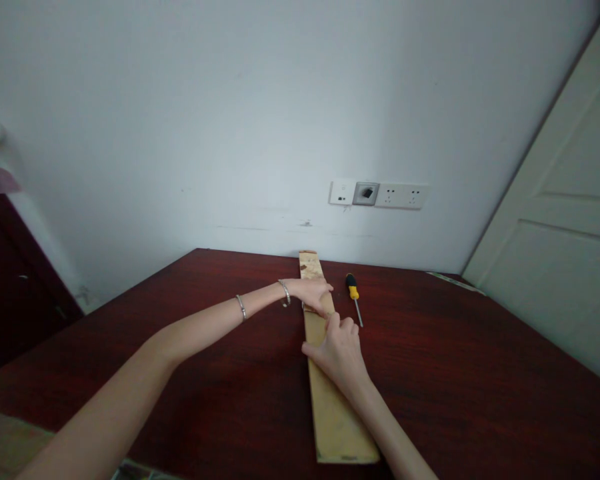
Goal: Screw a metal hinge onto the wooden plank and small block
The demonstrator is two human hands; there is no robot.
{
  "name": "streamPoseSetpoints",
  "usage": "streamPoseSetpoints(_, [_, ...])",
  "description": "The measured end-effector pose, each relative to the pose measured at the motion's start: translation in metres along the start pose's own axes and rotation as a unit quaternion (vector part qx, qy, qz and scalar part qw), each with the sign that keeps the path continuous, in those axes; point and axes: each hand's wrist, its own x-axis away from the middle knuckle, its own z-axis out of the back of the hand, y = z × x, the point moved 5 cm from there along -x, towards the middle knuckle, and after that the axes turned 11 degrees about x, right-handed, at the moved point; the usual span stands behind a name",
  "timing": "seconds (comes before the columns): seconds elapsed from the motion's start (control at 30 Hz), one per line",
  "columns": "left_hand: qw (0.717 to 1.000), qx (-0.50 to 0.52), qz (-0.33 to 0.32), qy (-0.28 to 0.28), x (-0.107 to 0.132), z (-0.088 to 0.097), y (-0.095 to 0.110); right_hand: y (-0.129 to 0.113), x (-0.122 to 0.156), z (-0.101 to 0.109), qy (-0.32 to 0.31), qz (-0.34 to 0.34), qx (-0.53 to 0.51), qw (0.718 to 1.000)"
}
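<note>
tan wood in play here: the left hand (310, 292) lies across the far stretch of the board (333, 413), the right hand (341, 350) arches over its middle, thumb by the left edge; how firmly either grips, i can't tell. looks like a steadying step, and the next move calls for even pressure. long, flat, smooth near, rough and flaky far, it lies on the dark red, streaky table (430, 353), a yellow-and-black screwdriver (353, 291) just beside.
</note>
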Motion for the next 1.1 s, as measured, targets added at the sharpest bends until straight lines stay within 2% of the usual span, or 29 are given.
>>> streamPoseSetpoints(0.13, [0.999,0.014,0.029,0.008,0.003,0.005,0.001,0.002,-0.001,0.001,-0.003,-0.007,-0.001,1.0])
streamPoseSetpoints(0.33, [0.994,0.072,0.033,0.069,0.033,0.044,0.002,0.006,-0.005,0.004,-0.005,-0.019,-0.011,1.0])
streamPoseSetpoints(0.43, [0.99,0.116,0.007,0.078,0.052,0.06,-0.004,0.009,-0.007,0.006,-0.001,-0.031,-0.024,0.999])
streamPoseSetpoints(0.5, [0.986,0.149,0.014,0.067,0.063,0.065,-0.012,0.012,-0.008,0.007,0.007,-0.038,-0.036,0.999])
streamPoseSetpoints(0.6, [0.983,0.165,0.074,0.038,0.074,0.06,-0.032,0.016,-0.01,0.009,0.018,-0.043,-0.052,0.998])
streamPoseSetpoints(0.7, [0.982,0.143,0.12,0.017,0.077,0.046,-0.049,0.018,-0.012,0.012,0.021,-0.044,-0.067,0.997])
streamPoseSetpoints(0.8, [0.98,0.168,0.108,-0.007,0.074,0.025,-0.056,0.02,-0.013,0.014,0.014,-0.051,-0.079,0.995])
streamPoseSetpoints(0.9, [0.978,0.189,0.091,-0.005,0.07,0.012,-0.058,0.021,-0.013,0.014,0.011,-0.055,-0.082,0.995])
streamPoseSetpoints(1.0, [0.977,0.185,0.102,0.012,0.069,0.014,-0.058,0.022,-0.014,0.014,0.014,-0.057,-0.09,0.994])
streamPoseSetpoints(1.1, [0.969,0.217,0.11,0.035,0.068,0.028,-0.058,0.026,-0.015,0.017,0.011,-0.066,-0.107,0.992])
